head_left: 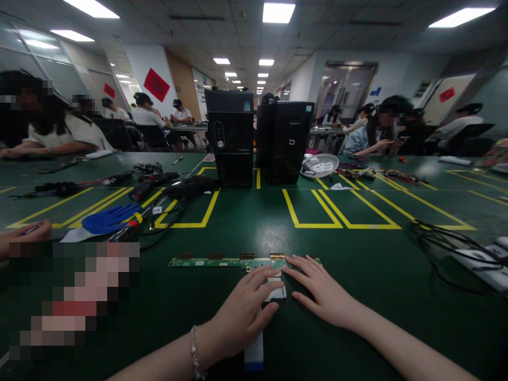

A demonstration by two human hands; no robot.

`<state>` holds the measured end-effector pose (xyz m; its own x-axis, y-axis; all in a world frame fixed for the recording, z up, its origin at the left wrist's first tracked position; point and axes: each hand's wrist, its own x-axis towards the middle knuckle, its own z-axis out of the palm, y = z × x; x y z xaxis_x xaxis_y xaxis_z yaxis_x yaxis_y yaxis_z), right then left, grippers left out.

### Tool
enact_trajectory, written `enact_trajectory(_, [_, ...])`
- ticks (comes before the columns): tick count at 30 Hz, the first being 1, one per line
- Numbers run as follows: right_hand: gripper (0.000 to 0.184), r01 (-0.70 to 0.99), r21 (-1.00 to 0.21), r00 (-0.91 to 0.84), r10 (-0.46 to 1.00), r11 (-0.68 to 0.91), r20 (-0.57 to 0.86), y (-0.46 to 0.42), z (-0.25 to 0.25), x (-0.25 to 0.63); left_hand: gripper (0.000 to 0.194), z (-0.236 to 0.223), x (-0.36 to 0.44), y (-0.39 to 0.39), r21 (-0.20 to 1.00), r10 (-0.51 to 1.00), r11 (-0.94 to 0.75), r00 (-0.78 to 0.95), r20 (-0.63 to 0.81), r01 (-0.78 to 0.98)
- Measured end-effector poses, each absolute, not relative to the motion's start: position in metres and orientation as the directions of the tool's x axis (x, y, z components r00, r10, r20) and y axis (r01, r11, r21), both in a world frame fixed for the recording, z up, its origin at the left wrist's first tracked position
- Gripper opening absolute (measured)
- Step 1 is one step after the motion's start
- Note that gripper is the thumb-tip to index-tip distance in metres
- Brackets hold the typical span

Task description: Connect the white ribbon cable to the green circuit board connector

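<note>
A long, thin green circuit board point(210, 263) lies flat on the green table, with several brownish-gold tabs along its far edge. A white flat ribbon cable point(254, 352) with a blue end runs from near the board's middle toward me, partly under my left hand point(248, 307). That hand's fingers are stretched out over the cable and the board's near edge, thumb apart. My right hand point(321, 288) rests with spread fingers on the board's right part, covering much of it. How the cable meets the board is hidden by my fingers.
Two black computer towers point(230, 140) stand ahead. At left lie a blue glove point(109, 218), a red-and-black screwdriver point(129, 230) and black cables; another person's hand point(37, 233) is there. A white basket point(319, 166) stands behind right; a power strip point(482, 264) with black cords lies at right.
</note>
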<state>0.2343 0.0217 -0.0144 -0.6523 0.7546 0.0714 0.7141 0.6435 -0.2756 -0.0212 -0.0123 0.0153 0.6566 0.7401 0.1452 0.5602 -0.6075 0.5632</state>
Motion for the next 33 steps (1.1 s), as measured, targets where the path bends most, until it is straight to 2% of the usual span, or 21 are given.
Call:
enact_trajectory(5, [0.049, 0.722, -0.261, -0.652, 0.756, 0.641, 0.054, 0.021, -0.013, 0.234, 0.025, 0.031, -0.042, -0.008, 0.588, 0.795, -0.555, 0.584, 0.167, 0.588])
enact_trajectory(10, [0.049, 0.723, -0.274, -0.651, 0.758, 0.635, 0.04, 0.022, -0.013, 0.235, 0.021, 0.024, -0.066, -0.008, 0.45, 0.803, -0.57, 0.582, 0.129, 0.687])
enact_trajectory(13, [0.05, 0.725, -0.288, -0.647, 0.762, 0.626, 0.027, 0.021, -0.012, 0.236, 0.023, 0.011, -0.075, -0.008, 0.34, 0.783, -0.617, 0.598, 0.171, 0.71])
enact_trajectory(15, [0.05, 0.729, -0.29, -0.644, 0.765, 0.62, 0.016, 0.021, -0.011, 0.235, 0.024, 0.005, -0.078, -0.007, 0.315, 0.778, -0.625, 0.604, 0.174, 0.714])
enact_trajectory(28, [0.049, 0.747, -0.312, -0.622, 0.783, 0.588, -0.015, 0.019, -0.007, 0.233, 0.029, 0.006, -0.091, 0.004, 0.435, 0.757, -0.617, 0.646, 0.098, 0.656])
enact_trajectory(33, [0.049, 0.749, -0.295, -0.624, 0.782, 0.593, -0.013, 0.018, -0.007, 0.233, 0.03, 0.007, -0.093, 0.004, 0.445, 0.758, -0.612, 0.645, 0.094, 0.654])
